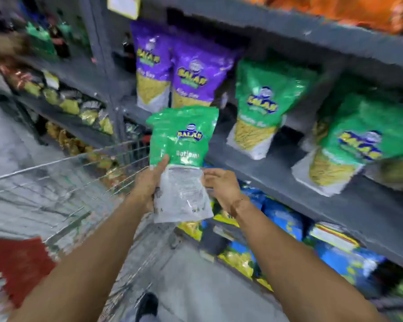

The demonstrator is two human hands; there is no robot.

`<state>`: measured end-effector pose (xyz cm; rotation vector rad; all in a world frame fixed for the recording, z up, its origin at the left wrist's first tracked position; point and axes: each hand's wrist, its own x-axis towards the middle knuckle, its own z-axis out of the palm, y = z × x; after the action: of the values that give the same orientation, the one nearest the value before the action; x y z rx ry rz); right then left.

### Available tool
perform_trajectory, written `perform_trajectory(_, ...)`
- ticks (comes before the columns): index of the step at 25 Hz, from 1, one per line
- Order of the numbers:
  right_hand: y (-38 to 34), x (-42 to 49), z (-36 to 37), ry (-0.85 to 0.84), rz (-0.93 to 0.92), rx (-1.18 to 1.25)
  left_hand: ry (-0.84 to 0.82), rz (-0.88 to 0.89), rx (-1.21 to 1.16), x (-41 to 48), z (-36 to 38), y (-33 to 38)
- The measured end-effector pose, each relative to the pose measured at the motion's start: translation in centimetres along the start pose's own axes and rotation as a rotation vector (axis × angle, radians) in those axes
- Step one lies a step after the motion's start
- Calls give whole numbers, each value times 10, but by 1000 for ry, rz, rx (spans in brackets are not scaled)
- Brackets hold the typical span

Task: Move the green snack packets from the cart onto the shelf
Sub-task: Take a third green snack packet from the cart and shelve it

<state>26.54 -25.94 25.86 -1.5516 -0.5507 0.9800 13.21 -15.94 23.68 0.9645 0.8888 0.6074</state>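
Observation:
I hold a green snack packet upright in front of the grey shelf. My left hand grips its lower left side with the thumb on the front. My right hand touches its lower right edge with fingers curled around it. Two more green packets lean on the shelf to the right. The wire cart stands at the left below my left arm; its inside is blurred.
Two purple packets stand on the shelf behind the held one. Blue and yellow packets fill the shelf below. Orange bags sit above. More shelves with snacks run along the left. My shoe is on the floor.

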Motion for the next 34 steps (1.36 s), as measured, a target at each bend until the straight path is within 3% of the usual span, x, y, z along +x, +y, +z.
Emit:
perform_trajectory(2, -10, -26, -57, 226, -38, -152, 118, 177, 197, -16, 73, -9)
perform_trajectory(3, -10, -34, -81, 320, -54, -227, 99, 244, 206, -25, 105, -17)
perform_trajectory(5, -2, -53, -128, 582, -110, -301, -76, 303, 143, -44, 167, -38)
perform_trajectory(9, 11, -81, -204, 1170, -284, -41, -384, 373, 160, -62, 270, -74)
perform_trajectory(12, 12, -88, -260, 1415, -361, 179, -565, 425, 292, -61, 337, -86)
perform_trajectory(15, 3, -84, -313, 1604, -342, 148, -738, 426, 375, -47, 396, -91)
perform_trajectory(17, -7, -77, -356, 1633, -310, 97, -801, 390, 442, -34, 437, -96)
perform_trajectory(21, -5, -73, -410, 1497, -110, -100, -856, 274, 578, -15, 468, -126)
perform_trajectory(23, 8, -70, -406, 1620, -55, -103, -835, 206, 608, -10, 465, -140)
perform_trajectory(25, 7, -65, -393, 1815, 136, 182, -648, 127, 544, -5, 473, -141)
perform_trajectory(26, 0, -59, -390, 1823, 249, 429, -548, 37, 446, -5, 484, -135)
perform_trajectory(28, -14, -52, -392, 1644, 342, 737, -583, -117, 264, -4, 506, -125)
perform_trajectory(31, -21, -61, -419, 1451, 136, 869, -641, -110, 287, -2, 524, -124)
perform_trajectory(33, -12, -79, -440, 1371, -130, 906, -564, 32, 361, 2, 516, -135)
perform_trajectory(34, -8, -88, -445, 1415, -218, 892, -506, 102, 393, 3, 510, -140)
